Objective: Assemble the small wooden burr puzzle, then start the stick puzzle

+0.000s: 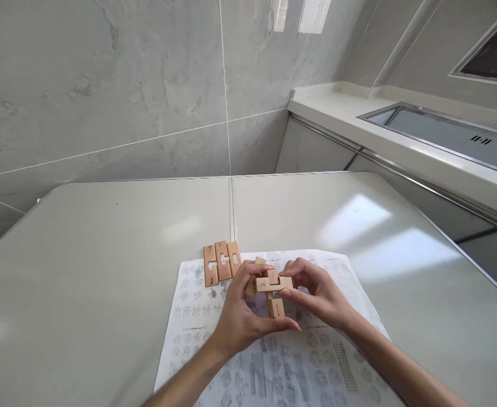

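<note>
Left hand point(243, 308) cradles the wooden block cluster point(274, 287), lower centre — right hand point(319, 289) pinches its end; I'd hold the left steady and nudge gently, never force.

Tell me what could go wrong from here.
The blocks could come apart if the left grip loosens. The right grip, pinching one end, might knock a piece loose. The flat pieces overlap the edge of the paper, so dragging it could shift them.

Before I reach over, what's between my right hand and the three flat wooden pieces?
Your left hand and the notched wooden blocks, over the printed sheet, in head view.
</note>
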`<state>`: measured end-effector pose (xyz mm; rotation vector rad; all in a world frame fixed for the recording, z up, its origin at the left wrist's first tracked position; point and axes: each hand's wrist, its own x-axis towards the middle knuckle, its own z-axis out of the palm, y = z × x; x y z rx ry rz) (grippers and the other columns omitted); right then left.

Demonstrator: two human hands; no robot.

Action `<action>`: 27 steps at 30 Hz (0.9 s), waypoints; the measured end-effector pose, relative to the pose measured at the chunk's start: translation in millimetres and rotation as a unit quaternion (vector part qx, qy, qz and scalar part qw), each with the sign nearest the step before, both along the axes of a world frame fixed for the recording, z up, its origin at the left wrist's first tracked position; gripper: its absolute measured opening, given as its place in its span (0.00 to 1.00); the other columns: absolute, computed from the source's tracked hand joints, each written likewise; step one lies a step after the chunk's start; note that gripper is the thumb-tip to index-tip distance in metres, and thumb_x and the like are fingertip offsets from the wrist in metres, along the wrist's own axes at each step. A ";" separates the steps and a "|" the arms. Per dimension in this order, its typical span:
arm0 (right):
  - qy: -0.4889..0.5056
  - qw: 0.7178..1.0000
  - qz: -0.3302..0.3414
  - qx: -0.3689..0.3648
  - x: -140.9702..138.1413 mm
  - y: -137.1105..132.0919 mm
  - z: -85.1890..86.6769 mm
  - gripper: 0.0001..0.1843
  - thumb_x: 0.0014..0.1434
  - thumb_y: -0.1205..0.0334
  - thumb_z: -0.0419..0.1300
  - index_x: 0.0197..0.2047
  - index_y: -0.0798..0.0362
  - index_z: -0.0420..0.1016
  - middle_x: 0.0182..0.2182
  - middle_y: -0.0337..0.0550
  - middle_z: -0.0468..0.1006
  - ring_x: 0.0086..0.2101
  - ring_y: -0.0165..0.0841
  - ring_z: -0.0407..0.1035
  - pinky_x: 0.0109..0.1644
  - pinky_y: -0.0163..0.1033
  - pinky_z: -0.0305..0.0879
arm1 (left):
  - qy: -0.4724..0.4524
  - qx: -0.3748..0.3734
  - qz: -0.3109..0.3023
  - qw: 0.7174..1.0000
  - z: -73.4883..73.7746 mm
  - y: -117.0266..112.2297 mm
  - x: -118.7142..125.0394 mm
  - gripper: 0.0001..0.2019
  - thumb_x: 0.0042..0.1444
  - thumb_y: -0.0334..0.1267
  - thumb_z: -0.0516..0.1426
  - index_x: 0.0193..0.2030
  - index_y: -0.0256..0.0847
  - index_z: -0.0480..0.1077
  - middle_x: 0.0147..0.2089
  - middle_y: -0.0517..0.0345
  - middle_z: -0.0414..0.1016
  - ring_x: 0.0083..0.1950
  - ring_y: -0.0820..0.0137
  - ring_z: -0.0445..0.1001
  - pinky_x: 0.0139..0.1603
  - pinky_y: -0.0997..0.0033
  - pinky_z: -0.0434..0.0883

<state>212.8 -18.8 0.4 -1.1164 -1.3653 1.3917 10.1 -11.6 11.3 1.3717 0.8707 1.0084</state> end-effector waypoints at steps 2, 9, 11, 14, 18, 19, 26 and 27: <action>0.002 1.000 0.001 -0.004 -0.1 -0.2 0.9 0.16 0.60 0.49 0.72 0.42 0.49 0.76 0.35 0.42 0.76 0.31 0.34 0.68 0.34 0.39 0.66 | -0.002 0.004 -0.001 1.000 0.2 0.3 0.0 0.38 0.34 0.45 0.79 0.52 0.48 0.70 0.50 0.54 0.71 0.50 0.62 0.73 0.48 0.66 0.73; 0.074 0.995 0.054 -0.050 0.6 2.8 -1.5 0.22 0.62 0.41 0.68 0.50 0.47 0.74 0.39 0.44 0.76 0.30 0.32 0.67 0.31 0.37 0.63 | 0.010 0.019 -0.018 1.000 -1.7 -1.0 -1.5 0.38 0.37 0.44 0.79 0.55 0.50 0.71 0.50 0.54 0.71 0.49 0.61 0.73 0.50 0.63 0.73; 0.107 0.991 0.048 -0.072 -0.2 4.1 -2.4 0.24 0.66 0.37 0.61 0.54 0.46 0.73 0.42 0.45 0.75 0.28 0.30 0.65 0.27 0.35 0.61 | 0.013 0.026 -0.028 0.999 -2.2 -1.0 -1.8 0.39 0.36 0.45 0.79 0.55 0.50 0.71 0.49 0.54 0.72 0.49 0.60 0.73 0.51 0.61 0.72; 0.134 0.985 0.021 -0.105 -1.2 5.4 -2.1 0.25 0.69 0.36 0.54 0.55 0.45 0.74 0.43 0.45 0.74 0.29 0.31 0.66 0.27 0.34 0.62 | 0.012 0.035 -0.066 0.997 -1.0 -0.4 -1.8 0.41 0.33 0.45 0.80 0.55 0.49 0.71 0.50 0.52 0.74 0.51 0.58 0.73 0.53 0.58 0.72; 0.098 0.986 0.043 -0.130 2.4 6.3 -0.3 0.25 0.67 0.36 0.59 0.51 0.48 0.78 0.33 0.42 0.74 0.27 0.32 0.67 0.29 0.36 0.65 | -0.001 0.042 -0.150 0.988 2.0 -0.1 -1.7 0.40 0.30 0.46 0.80 0.53 0.48 0.73 0.54 0.49 0.76 0.54 0.54 0.75 0.58 0.54 0.72; 0.086 0.986 0.059 -0.131 4.5 6.7 -0.3 0.25 0.65 0.36 0.61 0.50 0.49 0.79 0.32 0.42 0.74 0.27 0.32 0.67 0.29 0.36 0.65 | -0.002 0.037 -0.167 0.985 2.3 -0.3 -1.7 0.40 0.30 0.46 0.80 0.53 0.48 0.73 0.54 0.49 0.76 0.55 0.53 0.75 0.58 0.53 0.72; 0.077 0.979 0.158 -0.103 16.3 10.7 -5.1 0.20 0.67 0.42 0.63 0.51 0.49 0.80 0.34 0.43 0.76 0.24 0.28 0.64 0.26 0.35 0.63 | -0.065 -0.006 -0.226 0.972 -3.1 -0.1 -1.2 0.42 0.29 0.47 0.80 0.54 0.47 0.71 0.53 0.48 0.77 0.55 0.53 0.77 0.59 0.52 0.72; 0.077 0.980 0.157 -0.096 15.9 10.9 -5.5 0.20 0.67 0.42 0.63 0.50 0.49 0.81 0.34 0.43 0.76 0.24 0.28 0.64 0.26 0.34 0.63 | -0.076 -0.010 -0.235 0.969 -3.8 0.4 -1.3 0.42 0.30 0.47 0.80 0.55 0.47 0.71 0.53 0.49 0.77 0.55 0.53 0.77 0.59 0.51 0.71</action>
